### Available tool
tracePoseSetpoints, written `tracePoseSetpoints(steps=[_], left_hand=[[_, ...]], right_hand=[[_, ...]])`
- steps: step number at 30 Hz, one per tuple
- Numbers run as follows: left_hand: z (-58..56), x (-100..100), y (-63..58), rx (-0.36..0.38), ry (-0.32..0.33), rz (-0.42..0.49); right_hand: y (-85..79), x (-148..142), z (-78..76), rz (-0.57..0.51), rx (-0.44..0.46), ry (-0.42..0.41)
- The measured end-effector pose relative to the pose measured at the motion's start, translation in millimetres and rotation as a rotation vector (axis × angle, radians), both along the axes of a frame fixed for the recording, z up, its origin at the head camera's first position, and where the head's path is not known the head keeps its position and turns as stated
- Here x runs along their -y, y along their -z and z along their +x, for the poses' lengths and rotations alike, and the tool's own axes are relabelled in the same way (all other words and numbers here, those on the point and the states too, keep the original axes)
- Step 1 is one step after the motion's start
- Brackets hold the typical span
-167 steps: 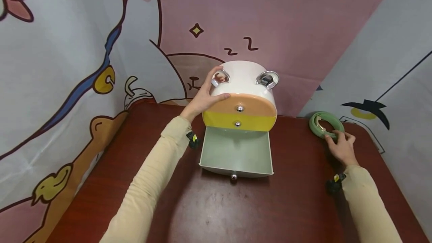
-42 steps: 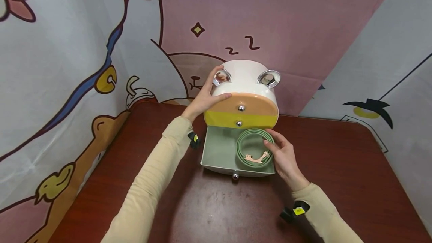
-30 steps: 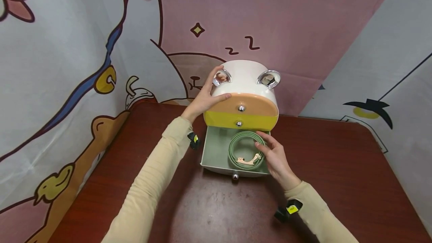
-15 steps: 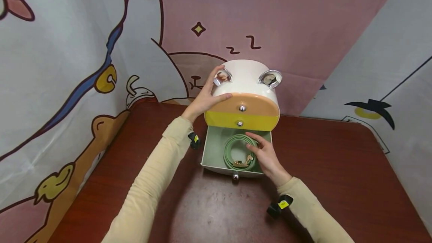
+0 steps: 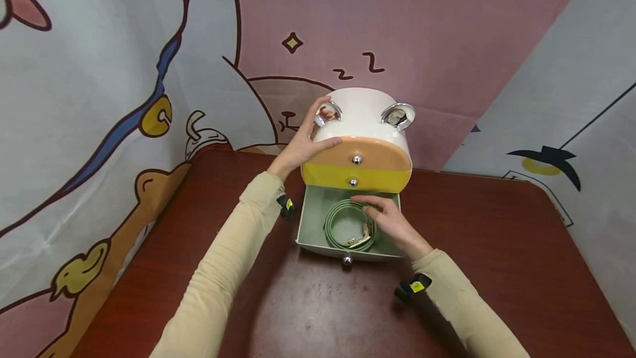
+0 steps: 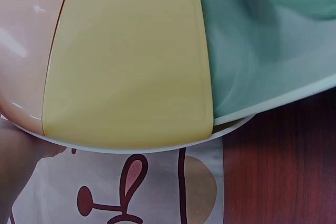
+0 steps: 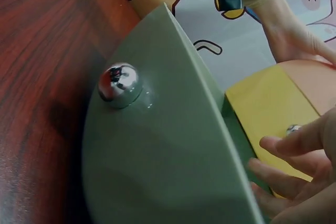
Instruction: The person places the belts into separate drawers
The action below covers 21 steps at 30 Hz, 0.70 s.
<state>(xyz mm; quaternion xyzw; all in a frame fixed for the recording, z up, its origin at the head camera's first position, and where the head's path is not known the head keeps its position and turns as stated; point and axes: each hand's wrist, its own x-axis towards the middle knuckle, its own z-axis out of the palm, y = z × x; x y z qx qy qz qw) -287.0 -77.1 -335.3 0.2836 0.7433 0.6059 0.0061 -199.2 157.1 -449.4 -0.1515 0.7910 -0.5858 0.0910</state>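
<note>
A small desktop drawer cabinet (image 5: 360, 101), white with two mirrored ears, stands at the back of the table. Its left side is held by my left hand (image 5: 300, 145), the thumb on the front edge and fingers by the ear. The green bottom drawer (image 5: 312, 220) is pulled out. Inside lies a coiled green belt (image 5: 329, 228) with a gold buckle (image 5: 366, 233); in the left wrist view it is a blur. Over the drawer's right part is my right hand (image 5: 390, 219), fingers loosely bent beside the coil and gripping nothing. The right wrist view shows its loose fingers (image 7: 286, 179).
Above the open drawer, the yellow drawer (image 5: 323, 177) and the orange drawer (image 5: 333, 156) are closed. A round metal knob (image 5: 347, 259) sticks out in front. The cabinet stands on a dark red table (image 5: 472, 269), with a printed cloth (image 5: 422, 26) behind.
My right hand first took the belt from the table's right, carried it left over the drawer and let it go. The coil has sunk and turned inside. My left hand stayed put.
</note>
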Motion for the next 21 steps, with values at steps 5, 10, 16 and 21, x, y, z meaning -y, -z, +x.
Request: tracePoseSetpoints(steps=[5,10,16,21], left_hand=[[0.6,0,-0.4,-0.008,-0.005,-0.007],[0.3,0,0.6,-0.002,-0.008,-0.009],[-0.5,-1,2.0,0.002,-0.009,-0.017],[-0.4,0,1.6,-0.012,-0.016,-0.019]], right_hand=[[-4.8,0,3.1,0.016,-0.037,-0.012],[-6.8,-2,9.7,0.043,-0.071,-0.032],[-6.0,-3,18.8,0.008,-0.124,-0.07],[-6.5,-3,28.5,-0.042,-0.136,-0.096]])
